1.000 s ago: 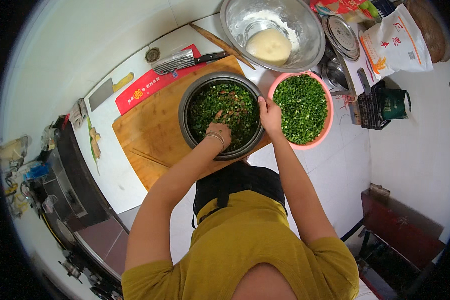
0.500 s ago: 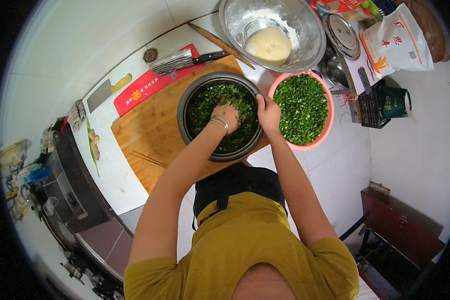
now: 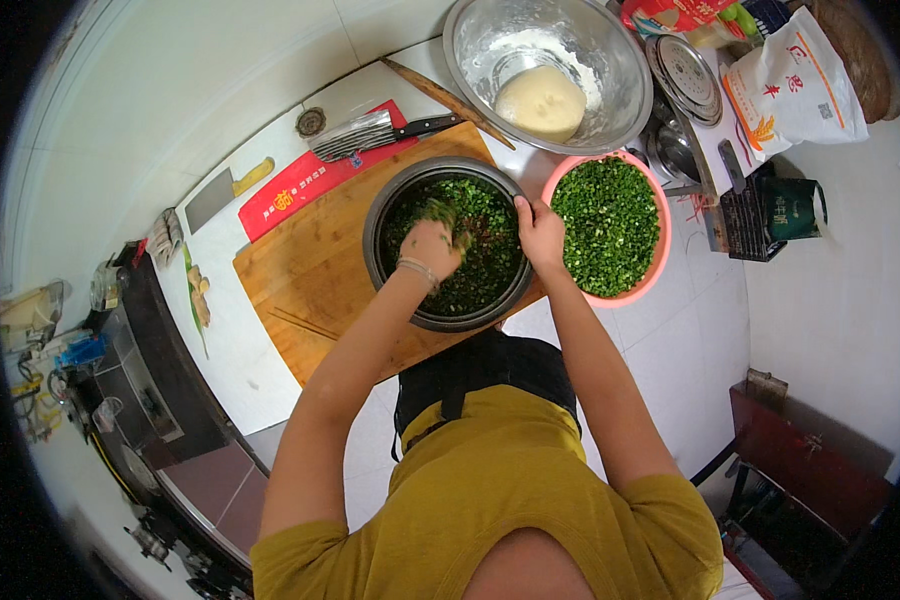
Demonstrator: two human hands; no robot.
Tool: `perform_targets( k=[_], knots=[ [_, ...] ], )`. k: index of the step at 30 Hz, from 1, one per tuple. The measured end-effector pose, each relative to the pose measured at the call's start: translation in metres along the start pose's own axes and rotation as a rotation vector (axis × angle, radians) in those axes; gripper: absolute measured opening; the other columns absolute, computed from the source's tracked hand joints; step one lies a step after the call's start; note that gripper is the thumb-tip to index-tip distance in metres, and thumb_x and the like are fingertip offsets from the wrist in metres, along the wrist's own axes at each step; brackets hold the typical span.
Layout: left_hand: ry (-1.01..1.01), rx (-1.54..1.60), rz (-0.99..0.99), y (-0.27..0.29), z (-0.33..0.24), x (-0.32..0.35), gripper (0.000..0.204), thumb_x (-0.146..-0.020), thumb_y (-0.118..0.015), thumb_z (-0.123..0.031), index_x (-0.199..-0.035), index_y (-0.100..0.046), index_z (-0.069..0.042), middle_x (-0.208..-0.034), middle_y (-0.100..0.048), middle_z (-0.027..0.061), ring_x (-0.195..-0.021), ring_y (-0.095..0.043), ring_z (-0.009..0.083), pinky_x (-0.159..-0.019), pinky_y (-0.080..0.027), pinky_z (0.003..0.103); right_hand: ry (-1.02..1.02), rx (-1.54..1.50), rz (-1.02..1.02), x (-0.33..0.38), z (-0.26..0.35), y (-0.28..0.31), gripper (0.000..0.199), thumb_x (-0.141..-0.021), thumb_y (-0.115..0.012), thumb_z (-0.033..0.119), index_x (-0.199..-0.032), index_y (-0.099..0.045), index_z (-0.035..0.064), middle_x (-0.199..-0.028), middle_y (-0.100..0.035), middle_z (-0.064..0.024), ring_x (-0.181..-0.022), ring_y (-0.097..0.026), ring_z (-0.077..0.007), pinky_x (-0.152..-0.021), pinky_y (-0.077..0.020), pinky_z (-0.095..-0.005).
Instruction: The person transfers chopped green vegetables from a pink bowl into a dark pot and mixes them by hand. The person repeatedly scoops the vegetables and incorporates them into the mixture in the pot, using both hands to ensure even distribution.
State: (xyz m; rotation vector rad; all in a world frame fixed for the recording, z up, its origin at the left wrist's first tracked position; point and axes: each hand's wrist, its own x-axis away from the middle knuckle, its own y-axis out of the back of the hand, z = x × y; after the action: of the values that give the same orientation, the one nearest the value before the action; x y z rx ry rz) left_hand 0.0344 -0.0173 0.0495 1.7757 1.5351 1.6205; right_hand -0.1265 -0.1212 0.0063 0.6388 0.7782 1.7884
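Note:
A dark round pot [image 3: 371, 240] stands on the wooden cutting board [image 3: 305, 275]. Inside it lies a mix of chopped greens [image 3: 485, 265] with darker, brownish bits. My left hand [image 3: 430, 247], with bangles at its wrist, is down in the pot's left half; its fingers are smeared by motion, with bits of green about them. On the right side, my right hand [image 3: 543, 236] grips the pot's rim, thumb on top. Close beside that hand, a pink basin [image 3: 662, 240] is full of finely chopped green stalks [image 3: 605, 225].
Behind the pot are a steel bowl [image 3: 475, 70] with dough [image 3: 540, 103] and a wooden rolling pin [image 3: 448, 100]. A black-handled knife [image 3: 355, 137] lies on a red sheet [image 3: 288, 203], near a yellow-handled cleaver [image 3: 210, 203]. Chopsticks [image 3: 303, 323] rest on the board's near edge.
My left hand has shifted left and slightly up within the pot, baring more of the greens on the right. My right hand keeps its grip on the rim. The whole view has shifted slightly.

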Motion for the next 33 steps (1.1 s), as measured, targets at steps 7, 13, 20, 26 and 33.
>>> perform_targets(
  k=[7, 13, 20, 26, 33],
  knots=[
    [0.278, 0.268, -0.195, -0.021, -0.011, -0.072, 0.035, -0.075, -0.059, -0.036, -0.076, -0.066, -0.001, -0.087, -0.063, 0.0167, -0.078, -0.060, 0.0290, -0.075, -0.050, 0.037, 0.009, -0.008, 0.022, -0.002, 0.004, 0.001, 0.045, -0.086, -0.049, 0.040, -0.069, -0.056, -0.0007, -0.061, -0.055, -0.0232, -0.059, -0.055, -0.0415, -0.054, -0.0428, -0.0475],
    [-0.076, 0.355, -0.264, -0.042, -0.002, -0.086, 0.043, -0.072, -0.061, -0.036, -0.107, -0.058, -0.012, -0.096, -0.062, 0.0137, -0.090, -0.058, 0.0297, -0.080, -0.047, 0.038, 0.036, 0.021, -0.029, -0.004, 0.001, -0.003, 0.044, -0.086, -0.050, 0.040, -0.070, -0.057, -0.0006, -0.061, -0.056, -0.0233, -0.058, -0.055, -0.0417, -0.054, -0.0429, -0.0474],
    [-0.275, -0.333, 0.292, -0.024, -0.011, -0.020, 0.034, -0.078, -0.053, -0.022, -0.109, -0.059, -0.009, -0.099, -0.062, 0.0142, -0.090, -0.060, 0.0249, -0.075, -0.050, 0.037, -0.002, -0.021, -0.032, -0.005, -0.008, -0.005, 0.045, -0.086, -0.049, 0.041, -0.076, -0.059, -0.0014, -0.063, -0.056, -0.0229, -0.061, -0.055, -0.0405, -0.056, -0.0423, -0.0442],
    [-0.132, -0.303, 0.373, -0.039, -0.006, -0.006, 0.035, -0.084, -0.049, -0.026, -0.116, -0.055, -0.012, -0.117, -0.053, 0.0113, -0.098, -0.056, 0.0236, -0.080, -0.049, 0.037, 0.011, 0.015, -0.020, -0.004, -0.005, -0.004, 0.044, -0.086, -0.049, 0.040, -0.076, -0.059, -0.0006, -0.064, -0.057, -0.0227, -0.060, -0.056, -0.0408, -0.056, -0.0433, -0.0460],
    [-0.226, -0.201, 0.247, 0.006, -0.034, 0.013, 0.023, -0.076, -0.059, -0.022, -0.094, -0.063, -0.009, -0.099, -0.061, 0.0132, -0.091, -0.060, 0.0255, -0.074, -0.051, 0.037, 0.030, 0.045, -0.009, -0.003, -0.004, -0.001, 0.043, -0.086, -0.048, 0.039, -0.077, -0.059, -0.0008, -0.064, -0.057, -0.0242, -0.061, -0.056, -0.0421, -0.057, -0.0436, -0.0479]
  ],
)
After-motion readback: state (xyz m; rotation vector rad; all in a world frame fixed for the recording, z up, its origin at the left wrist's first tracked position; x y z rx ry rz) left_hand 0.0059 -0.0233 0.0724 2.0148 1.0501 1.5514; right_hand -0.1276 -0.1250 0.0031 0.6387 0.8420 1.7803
